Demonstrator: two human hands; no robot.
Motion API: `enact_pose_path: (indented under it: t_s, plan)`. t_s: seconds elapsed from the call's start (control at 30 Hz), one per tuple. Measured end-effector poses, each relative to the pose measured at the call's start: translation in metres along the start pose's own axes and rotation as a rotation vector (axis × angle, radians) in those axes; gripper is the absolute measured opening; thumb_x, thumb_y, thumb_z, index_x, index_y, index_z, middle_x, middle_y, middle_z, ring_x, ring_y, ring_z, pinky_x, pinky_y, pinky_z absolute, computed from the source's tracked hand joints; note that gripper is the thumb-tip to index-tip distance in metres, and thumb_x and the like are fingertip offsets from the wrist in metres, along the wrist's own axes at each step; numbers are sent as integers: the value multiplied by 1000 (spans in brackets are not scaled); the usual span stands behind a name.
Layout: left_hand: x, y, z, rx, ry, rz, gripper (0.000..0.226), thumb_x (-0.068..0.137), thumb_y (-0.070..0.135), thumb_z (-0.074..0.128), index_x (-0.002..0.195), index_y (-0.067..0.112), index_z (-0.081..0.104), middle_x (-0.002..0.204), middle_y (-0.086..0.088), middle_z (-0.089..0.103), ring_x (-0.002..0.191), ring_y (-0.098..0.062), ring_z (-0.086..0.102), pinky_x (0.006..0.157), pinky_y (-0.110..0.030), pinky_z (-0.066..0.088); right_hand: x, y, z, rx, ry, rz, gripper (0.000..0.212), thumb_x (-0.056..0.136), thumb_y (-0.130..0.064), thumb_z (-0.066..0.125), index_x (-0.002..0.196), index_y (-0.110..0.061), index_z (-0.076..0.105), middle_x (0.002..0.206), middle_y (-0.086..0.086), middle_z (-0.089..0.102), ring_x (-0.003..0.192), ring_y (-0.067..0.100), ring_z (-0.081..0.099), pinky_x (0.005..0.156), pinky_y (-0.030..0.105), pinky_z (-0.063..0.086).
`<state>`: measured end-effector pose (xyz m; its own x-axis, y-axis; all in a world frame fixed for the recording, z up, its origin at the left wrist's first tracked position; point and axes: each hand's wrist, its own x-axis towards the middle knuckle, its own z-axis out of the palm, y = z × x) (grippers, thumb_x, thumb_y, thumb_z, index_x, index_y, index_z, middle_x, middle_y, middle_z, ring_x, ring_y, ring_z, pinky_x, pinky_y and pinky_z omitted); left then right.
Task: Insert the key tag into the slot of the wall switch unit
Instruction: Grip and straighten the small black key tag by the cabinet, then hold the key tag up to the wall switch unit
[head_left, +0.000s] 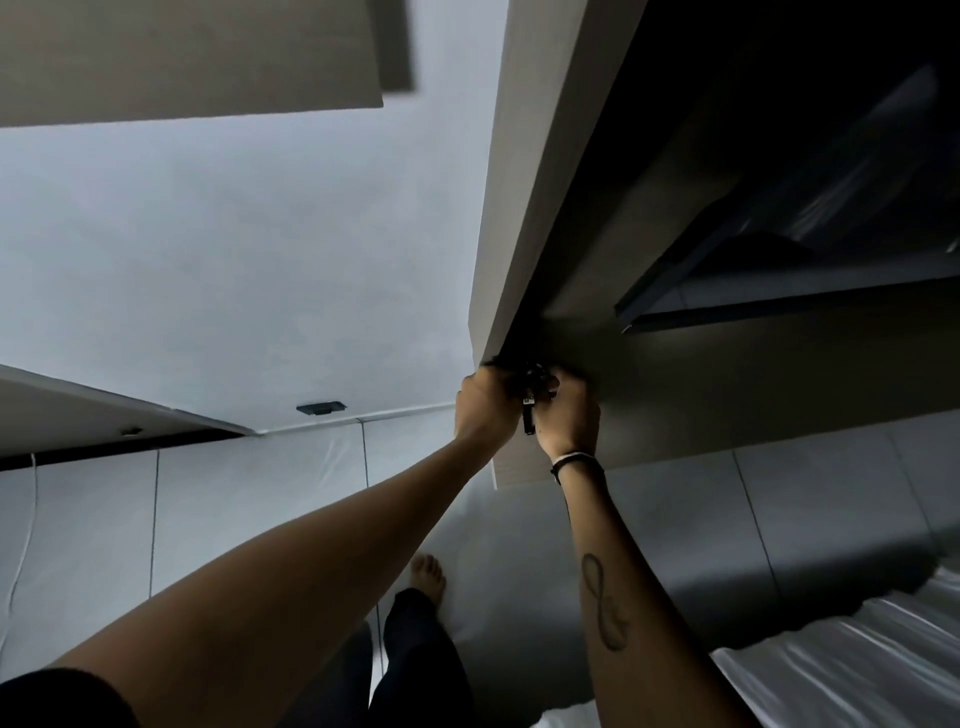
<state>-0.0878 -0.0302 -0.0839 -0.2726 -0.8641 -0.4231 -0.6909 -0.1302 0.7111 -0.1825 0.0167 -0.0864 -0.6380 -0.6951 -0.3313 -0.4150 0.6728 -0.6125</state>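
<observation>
1. Head view, centre of frame: my left hand (485, 405) and right hand (566, 415) are both curled around the dark key tag (529, 415) at the wall (498, 208) corner; I can't see the slot. I should steady the tag, then slide it in straight.
2. I count two hands, one tag, one wristband (574, 460).

Both hands meet at frame centre, the left hand (485, 405) left of the right hand (566, 415), the key tag (529, 418) between them; bed (857, 649) lower right.
</observation>
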Motion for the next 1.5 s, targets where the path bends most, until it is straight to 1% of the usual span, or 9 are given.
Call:
enact_pose_path:
  t_s: [0.13,0.33,0.43,0.53,0.6,0.77,0.97,1.17,1.5]
  plan:
    - [-1,-9,-1,-185,26,-117,22,96,-6,65,108,4,80,107,-18,81,96,-35,77,82,-42,66,-3,1,4,104,24,60,16,96,-8,69,110,-9,77,110,15,79,103,34,74,87,37,58]
    - [-22,-33,-25,-397,7,-180,15,93,-6,73,98,4,82,86,-7,74,77,-20,68,71,-31,59,-23,-5,2,396,-136,198,6,92,1,74,95,-4,73,98,25,76,89,37,72,92,58,62]
    - [-36,-45,-55,-500,-39,-184,14,91,-3,78,100,6,83,90,-7,77,81,-19,69,73,-28,54,-43,-20,2,520,-197,212,17,92,4,73,86,-12,71,83,10,72,84,27,71,81,39,68]
    - [-50,-54,-93,-642,-105,-185,14,92,0,78,92,13,82,86,-4,81,81,-18,74,78,-33,57,-64,-48,2,596,-223,177,12,91,7,73,102,3,73,88,14,73,73,17,74,58,17,62]
    - [-60,-59,-123,-711,-120,-187,13,94,6,78,91,18,82,82,1,83,78,-15,78,79,-32,62,-78,-75,1,650,-231,133,18,89,10,74,107,11,71,87,14,73,66,10,75,57,16,61]
    - [-84,-66,-206,-821,-136,-147,11,99,13,73,98,9,83,86,-5,86,82,-24,81,73,-24,69,-113,-153,5,710,-279,-33,17,85,13,76,101,9,71,93,23,73,79,28,72,65,24,67]
    - [-118,-69,-326,-760,-89,25,8,97,5,74,99,6,82,100,-19,75,82,-25,74,90,-34,63,-164,-246,13,667,-267,-246,21,82,7,82,102,7,76,102,32,77,87,30,74,87,48,65]
    - [-147,-51,-440,-719,36,205,17,91,-9,71,91,6,80,75,-4,80,69,-18,75,80,-28,63,-207,-347,5,742,-287,-465,20,82,10,81,101,6,76,91,19,77,69,11,75,68,25,66]
    - [-174,15,-568,-711,149,481,30,91,-7,72,75,15,84,64,0,80,58,-11,73,63,-20,62,-251,-476,-54,807,-272,-681,24,83,5,83,105,6,75,93,12,77,79,16,76,71,23,67]
